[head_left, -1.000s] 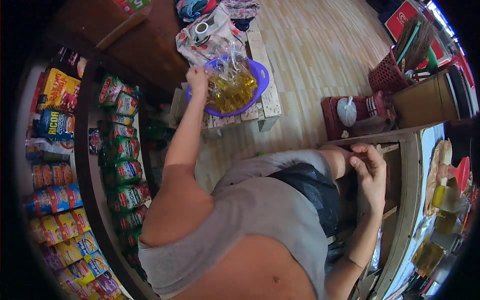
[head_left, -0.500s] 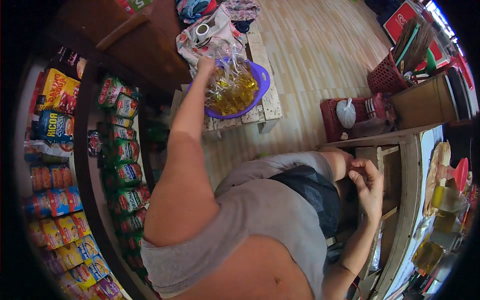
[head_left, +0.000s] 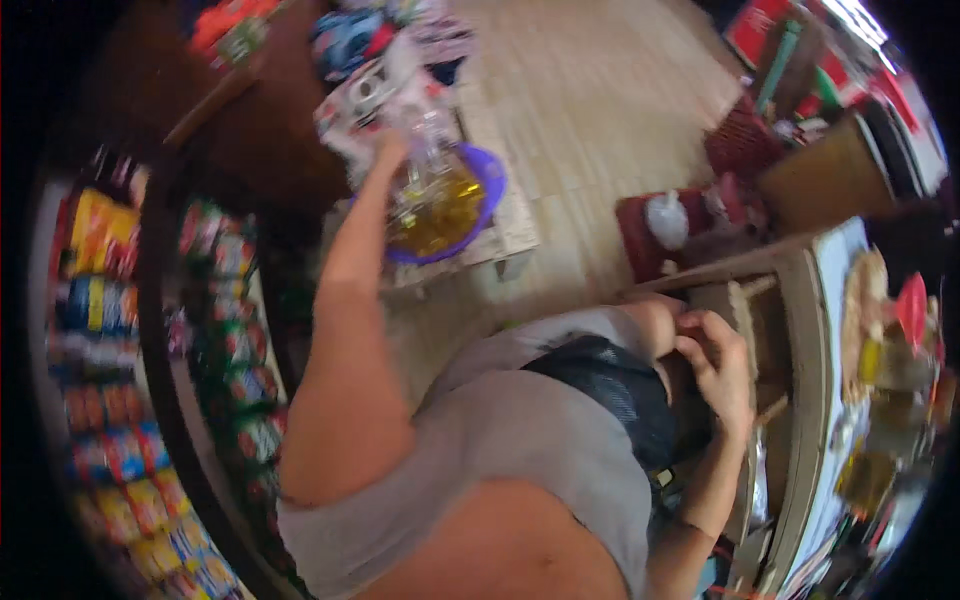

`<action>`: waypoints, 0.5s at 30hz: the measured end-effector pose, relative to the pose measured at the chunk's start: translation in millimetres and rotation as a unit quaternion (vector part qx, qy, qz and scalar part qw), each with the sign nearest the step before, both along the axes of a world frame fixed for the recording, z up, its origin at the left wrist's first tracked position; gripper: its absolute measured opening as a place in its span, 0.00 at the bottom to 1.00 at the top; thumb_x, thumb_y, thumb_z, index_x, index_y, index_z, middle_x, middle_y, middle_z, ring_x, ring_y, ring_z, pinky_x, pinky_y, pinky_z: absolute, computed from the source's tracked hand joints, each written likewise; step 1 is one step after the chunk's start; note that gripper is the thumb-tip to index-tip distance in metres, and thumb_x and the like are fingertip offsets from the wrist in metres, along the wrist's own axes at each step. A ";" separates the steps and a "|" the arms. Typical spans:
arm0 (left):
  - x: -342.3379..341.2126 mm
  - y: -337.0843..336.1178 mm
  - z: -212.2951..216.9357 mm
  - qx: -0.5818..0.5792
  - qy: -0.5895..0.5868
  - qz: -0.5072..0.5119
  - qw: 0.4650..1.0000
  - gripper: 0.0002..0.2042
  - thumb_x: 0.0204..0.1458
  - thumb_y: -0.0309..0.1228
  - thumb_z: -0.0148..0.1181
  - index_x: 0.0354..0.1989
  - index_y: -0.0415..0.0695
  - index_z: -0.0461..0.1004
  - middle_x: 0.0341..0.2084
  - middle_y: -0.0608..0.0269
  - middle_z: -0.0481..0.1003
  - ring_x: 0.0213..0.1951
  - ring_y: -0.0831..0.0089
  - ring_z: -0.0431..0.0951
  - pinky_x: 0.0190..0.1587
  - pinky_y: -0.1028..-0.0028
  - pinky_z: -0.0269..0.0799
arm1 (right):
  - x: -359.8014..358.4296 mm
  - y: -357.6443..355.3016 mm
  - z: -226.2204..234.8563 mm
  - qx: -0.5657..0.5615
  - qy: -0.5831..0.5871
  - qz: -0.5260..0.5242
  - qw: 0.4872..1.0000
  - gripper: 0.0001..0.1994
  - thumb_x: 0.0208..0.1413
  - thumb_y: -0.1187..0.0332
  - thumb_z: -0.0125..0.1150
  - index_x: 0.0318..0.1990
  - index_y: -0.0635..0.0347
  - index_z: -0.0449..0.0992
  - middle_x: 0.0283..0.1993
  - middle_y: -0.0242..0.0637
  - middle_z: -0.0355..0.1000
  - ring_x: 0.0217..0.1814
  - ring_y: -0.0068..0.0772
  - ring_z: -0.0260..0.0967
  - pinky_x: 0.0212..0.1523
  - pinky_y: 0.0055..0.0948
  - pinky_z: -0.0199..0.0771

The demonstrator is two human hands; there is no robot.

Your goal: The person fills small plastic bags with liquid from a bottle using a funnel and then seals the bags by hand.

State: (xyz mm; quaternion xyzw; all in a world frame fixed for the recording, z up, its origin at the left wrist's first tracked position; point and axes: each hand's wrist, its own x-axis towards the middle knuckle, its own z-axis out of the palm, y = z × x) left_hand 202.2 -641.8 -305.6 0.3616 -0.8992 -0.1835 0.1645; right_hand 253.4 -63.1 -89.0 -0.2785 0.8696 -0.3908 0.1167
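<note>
My left hand [head_left: 392,150] reaches forward to the far-left rim of a purple basin [head_left: 492,190]. Its fingers look curled in against the clear plastic tops of the bags; blur hides what they grip. Several clear bags of yellow liquid [head_left: 440,215] lie bunched in the basin, which stands on a low whitish wooden bench [head_left: 515,235]. On the right, my right hand [head_left: 718,365] hovers by my knee, fingers loosely bent and thumb apart, with nothing visible in it. Dark mesh cloth [head_left: 610,385] lies over my grey clothing nearby.
Behind the basin are crumpled clothes [head_left: 350,110] and a white roll [head_left: 368,92]. Shelves of canned goods [head_left: 115,405] and pouches [head_left: 100,235] line the left. A red crate [head_left: 640,240] holds a white bag [head_left: 668,220]; a wooden shelf unit [head_left: 805,340] stands at the right.
The whole view has shifted and blurred, so the basin and shelves sit further left in the picture. Both hands keep about the same places beside the basin and the knee.
</note>
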 end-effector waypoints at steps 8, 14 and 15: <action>-22.5 29.3 75.4 -0.176 0.185 -0.042 0.966 0.30 0.41 0.26 0.55 0.57 0.38 0.58 0.58 0.41 0.54 0.57 0.45 0.58 0.56 0.55 0.59 | 1.4 47.9 32.7 -0.042 0.150 -0.087 0.984 0.08 0.44 0.85 0.53 0.33 0.66 0.72 0.33 0.43 0.71 0.36 0.33 0.71 0.37 0.28 0.70; -67.1 193.1 158.5 -0.175 0.334 -0.249 0.892 0.30 0.39 0.22 0.53 0.57 0.40 0.58 0.61 0.41 0.49 0.62 0.43 0.49 0.63 0.57 0.47 | 12.0 122.6 63.0 -0.114 0.389 -0.302 0.863 0.10 0.44 0.85 0.53 0.35 0.64 0.73 0.36 0.38 0.72 0.38 0.31 0.71 0.39 0.26 0.70; -73.4 212.8 165.6 -0.191 0.346 -0.289 0.872 0.30 0.39 0.21 0.53 0.57 0.41 0.59 0.61 0.41 0.48 0.63 0.43 0.47 0.63 0.57 0.45 | 16.1 141.1 66.2 -0.112 0.393 -0.347 0.844 0.10 0.43 0.83 0.55 0.35 0.64 0.73 0.35 0.37 0.73 0.38 0.30 0.71 0.39 0.25 0.70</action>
